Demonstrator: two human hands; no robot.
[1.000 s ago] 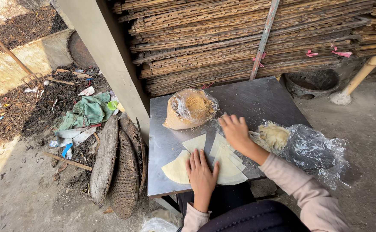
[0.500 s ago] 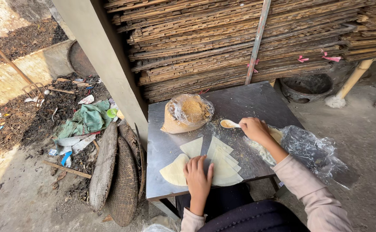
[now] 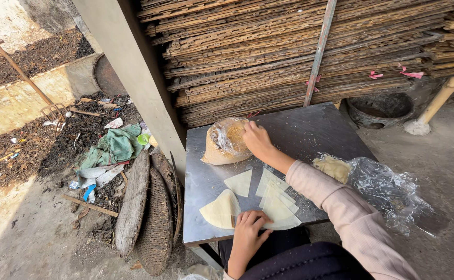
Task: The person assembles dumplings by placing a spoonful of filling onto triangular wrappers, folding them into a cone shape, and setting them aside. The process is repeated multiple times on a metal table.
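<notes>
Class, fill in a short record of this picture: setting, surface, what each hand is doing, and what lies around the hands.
Setting: outdoors, beside stacked bamboo slats
Surface: metal table
Left hand: pressed flat on the thin pale dough sheets
Right hand: reaching into the clear bag of brown crumbs
Also on table: crumpled plastic bag with a pale lump of dough
Ground at left: woven baskets, green cloth, litter

Rural outdoor work yard: stacked bamboo mats [image 3: 299,52], steel table [image 3: 310,129], littered dirt ground [image 3: 40,155], rake [image 3: 25,78].
</notes>
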